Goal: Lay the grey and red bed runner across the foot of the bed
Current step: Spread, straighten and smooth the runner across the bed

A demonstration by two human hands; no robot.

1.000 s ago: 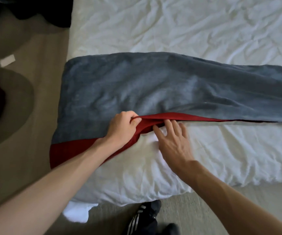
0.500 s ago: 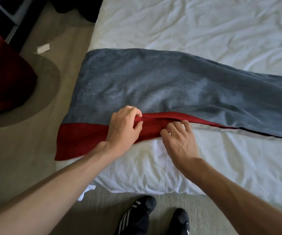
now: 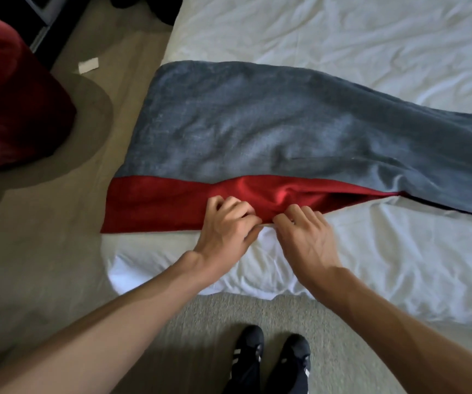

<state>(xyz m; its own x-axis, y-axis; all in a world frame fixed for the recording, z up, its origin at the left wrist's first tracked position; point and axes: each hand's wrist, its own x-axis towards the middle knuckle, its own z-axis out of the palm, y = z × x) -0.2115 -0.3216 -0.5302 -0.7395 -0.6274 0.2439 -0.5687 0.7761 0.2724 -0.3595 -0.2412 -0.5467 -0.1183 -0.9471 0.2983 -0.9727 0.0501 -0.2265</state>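
The bed runner [image 3: 257,132] was seen laid across the foot of the bed [image 3: 342,32], grey side up, w/ its red band [image 3: 155,207] turned toward the near edge. Its left end was draped over the bed's side. To the right the cloth was bunched and narrowed, and the red was hidden under the grey farther along.

The L hand [image 3: 226,226] was clamped on the runner's near red hem, w/ fingers curled and cloth pinched btwn thumb and fingers. The R hand [image 3: 304,237] was set just beside it, nearly touching, fingers bent down over the same hem. The cloth appeared to be gripped there too, though the fingertips were hidden. A raised fold of red was gathered just beyond both hands. White bedding was left showing btwn the hem and the bed's near edge.

A pair of black shoes [image 3: 269,356] w/ white stripes was seen on the carpet [image 3: 342,351] below, nr the bed. A dark red cushioned item [image 3: 10,103] was placed on the floor at left, well apart from the bed. A small white scrap [image 3: 88,65] was lying btwn it and the bed.
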